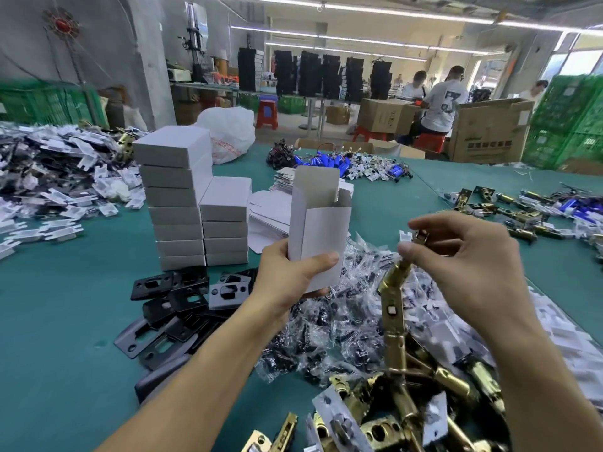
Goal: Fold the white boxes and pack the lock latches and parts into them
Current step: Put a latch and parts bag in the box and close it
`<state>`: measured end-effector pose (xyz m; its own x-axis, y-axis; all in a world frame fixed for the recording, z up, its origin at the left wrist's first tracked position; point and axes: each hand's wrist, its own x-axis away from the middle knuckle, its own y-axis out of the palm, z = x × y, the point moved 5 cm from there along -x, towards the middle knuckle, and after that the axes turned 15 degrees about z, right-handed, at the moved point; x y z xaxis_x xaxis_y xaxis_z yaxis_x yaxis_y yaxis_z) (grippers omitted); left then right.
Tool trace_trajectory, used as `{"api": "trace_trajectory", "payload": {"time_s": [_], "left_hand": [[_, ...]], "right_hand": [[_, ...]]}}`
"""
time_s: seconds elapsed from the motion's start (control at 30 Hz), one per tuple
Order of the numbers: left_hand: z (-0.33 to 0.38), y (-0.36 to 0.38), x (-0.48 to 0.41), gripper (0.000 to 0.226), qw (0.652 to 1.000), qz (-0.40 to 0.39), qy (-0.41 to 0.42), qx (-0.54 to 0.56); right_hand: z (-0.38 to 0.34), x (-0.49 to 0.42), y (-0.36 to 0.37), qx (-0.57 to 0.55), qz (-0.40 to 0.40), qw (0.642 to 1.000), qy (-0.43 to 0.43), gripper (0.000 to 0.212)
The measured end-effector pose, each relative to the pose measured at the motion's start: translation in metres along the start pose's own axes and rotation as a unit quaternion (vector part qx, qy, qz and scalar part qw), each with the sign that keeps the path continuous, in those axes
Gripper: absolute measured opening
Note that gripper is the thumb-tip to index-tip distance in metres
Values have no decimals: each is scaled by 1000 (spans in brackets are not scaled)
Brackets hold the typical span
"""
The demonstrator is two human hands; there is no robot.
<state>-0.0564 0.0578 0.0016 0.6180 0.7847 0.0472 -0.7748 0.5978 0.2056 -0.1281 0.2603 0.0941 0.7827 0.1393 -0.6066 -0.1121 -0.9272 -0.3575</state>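
Note:
My left hand (295,275) grips an upright white box (321,223) by its lower part; the box's top flaps stand open. My right hand (463,256) pinches the upper end of a brass lock latch (393,308), which hangs below it to the right of the box. A heap of brass latches (408,396) lies at the front right. Small plastic bags of parts (336,334) are spread under both hands. Black strike plates (173,308) lie to the left of my left forearm.
Two stacks of closed white boxes (192,203) stand behind the plates, with flat unfolded boxes (270,213) beside them. White plastic parts (58,184) pile at the far left. More latches (522,210) lie at the right. The green table (65,353) holds everything. People work beyond it.

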Motion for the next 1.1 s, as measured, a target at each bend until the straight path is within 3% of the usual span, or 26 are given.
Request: {"api": "trace_trajectory", "payload": {"time_s": [0.17,0.37,0.63,0.83,1.1], "left_hand": [[-3,4,4,35,994,-50,37,-90],[-6,9,8,40,985,-87,61,-138],[-2,15,16,26,965,-121,131,-194],[2,16,17,29,948,-91,181,-244],[9,14,20,26,956,-66,197,-208]], "right_hand": [[-4,-2,-9,-68,99,993,-14,29],[-14,-5,-30,-164,231,958,-42,31],[-27,5,-22,-114,257,953,-115,28],[-36,10,-22,-61,268,949,-153,32],[-42,17,-9,-84,244,950,-176,31]]}}
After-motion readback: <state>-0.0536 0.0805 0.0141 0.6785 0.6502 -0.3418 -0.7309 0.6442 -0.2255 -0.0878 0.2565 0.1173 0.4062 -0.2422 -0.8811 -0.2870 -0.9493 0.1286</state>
